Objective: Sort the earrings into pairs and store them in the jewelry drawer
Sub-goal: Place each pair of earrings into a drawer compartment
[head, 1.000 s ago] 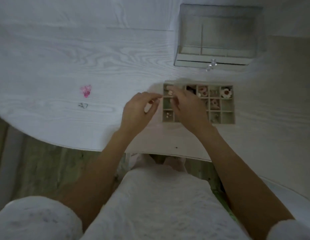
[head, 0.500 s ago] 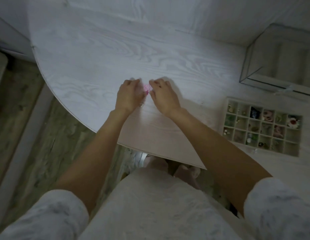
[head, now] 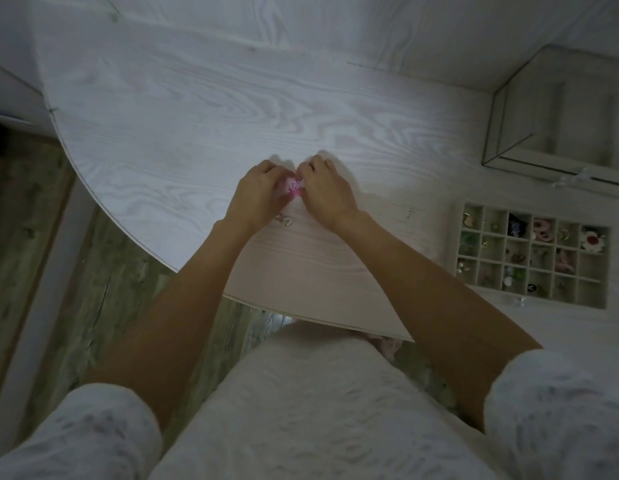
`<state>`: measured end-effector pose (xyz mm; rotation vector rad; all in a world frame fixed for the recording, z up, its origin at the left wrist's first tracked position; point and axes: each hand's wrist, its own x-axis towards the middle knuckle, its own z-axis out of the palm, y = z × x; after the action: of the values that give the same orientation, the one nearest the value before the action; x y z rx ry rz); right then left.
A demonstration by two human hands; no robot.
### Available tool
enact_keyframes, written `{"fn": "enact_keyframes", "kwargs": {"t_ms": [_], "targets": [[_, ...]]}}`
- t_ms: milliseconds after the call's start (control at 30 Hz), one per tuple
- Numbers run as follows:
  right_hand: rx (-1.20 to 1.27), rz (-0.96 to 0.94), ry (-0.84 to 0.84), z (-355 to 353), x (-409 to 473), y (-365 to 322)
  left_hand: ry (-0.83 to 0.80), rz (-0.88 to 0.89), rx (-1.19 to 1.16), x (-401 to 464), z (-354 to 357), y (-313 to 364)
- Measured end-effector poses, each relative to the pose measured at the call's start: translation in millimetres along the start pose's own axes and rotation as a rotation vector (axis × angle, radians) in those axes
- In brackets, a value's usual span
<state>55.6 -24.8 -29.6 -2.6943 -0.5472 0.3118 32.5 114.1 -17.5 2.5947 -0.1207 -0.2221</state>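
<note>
Pink earrings (head: 294, 187) sit pinched between your left hand (head: 263, 195) and right hand (head: 327, 194) on the worktop (head: 183, 109), well left of the divided jewelry drawer (head: 529, 258).

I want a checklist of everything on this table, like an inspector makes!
Surface: pale wood-grain table, curved edge.
Job's things: pink earrings between both hands; small silver earrings on the table near the left wrist; divided jewelry drawer at right, many cells filled.
Clutter: clear jewelry box behind the drawer.
Grippers: left hand and right hand pinch the pink earrings.
Cables: nothing seen.
Surroundings: wooden floor.
</note>
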Motion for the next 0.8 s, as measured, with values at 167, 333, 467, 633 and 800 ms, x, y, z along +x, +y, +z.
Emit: {"fn": "enact_keyframes", "kwargs": {"t_ms": [167,333,467,633,800], "targets": [[0.044,0.029,-0.028,-2,-1,0,-0.098,-0.033,-0.028,10,-4,-1],[0.063,0.086,-0.068,-7,-2,2,-0.179,-0.069,-0.025,17,-6,1],[0.087,0.123,-0.014,-10,-7,7,-0.175,-0.065,0.013,14,-3,-3],[0.516,0.238,0.147,-14,-30,4,-0.028,0.026,-0.071,-1,-2,10],[0.847,0.35,0.313,-37,-74,20,0.028,-0.049,-0.36,-16,6,52]]}}
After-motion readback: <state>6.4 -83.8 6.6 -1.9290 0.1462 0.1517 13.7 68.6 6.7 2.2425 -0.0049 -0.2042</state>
